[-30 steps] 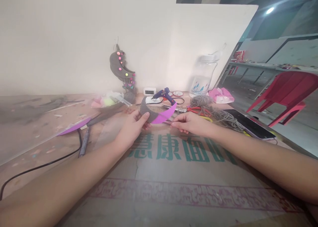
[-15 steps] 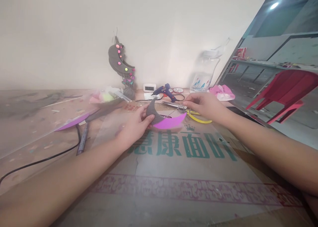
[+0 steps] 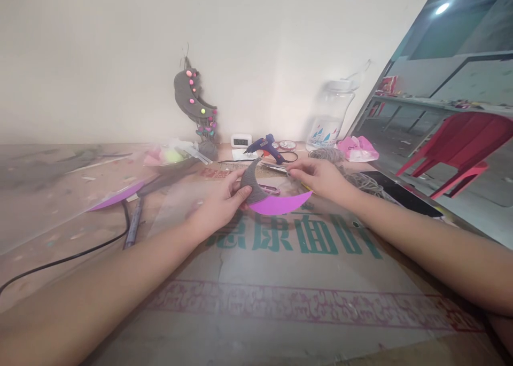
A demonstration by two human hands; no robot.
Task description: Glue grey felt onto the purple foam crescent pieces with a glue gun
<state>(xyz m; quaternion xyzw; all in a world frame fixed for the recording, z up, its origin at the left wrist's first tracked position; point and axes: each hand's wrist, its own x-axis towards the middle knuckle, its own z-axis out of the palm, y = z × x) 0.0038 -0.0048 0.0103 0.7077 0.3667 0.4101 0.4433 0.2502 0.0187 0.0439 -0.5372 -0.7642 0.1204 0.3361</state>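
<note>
My left hand grips a crescent-moon cutout, thumb in front and fingers behind. Grey yarn is wound closely round the upper part of the crescent; its lower right part is bare purple. To the right, my right hand is closed in a pinch on grey yarn, only a little of which shows at the fingertips. Behind that hand lie scissors with metal blades; their yellow handles are mostly hidden. A small pink tool lies on the table, partly covered by the crescent.
A blue glue gun, a small digital clock and a clear bottle stand at the back. A decorated grey moon hangs on the white board. Loose grey yarn and a black flat device lie right.
My right hand has moved slightly left and down, now covering most of the yellow scissor handles. The crescent has shifted a little right and down. Loose yarn beyond my right forearm has come into view.
</note>
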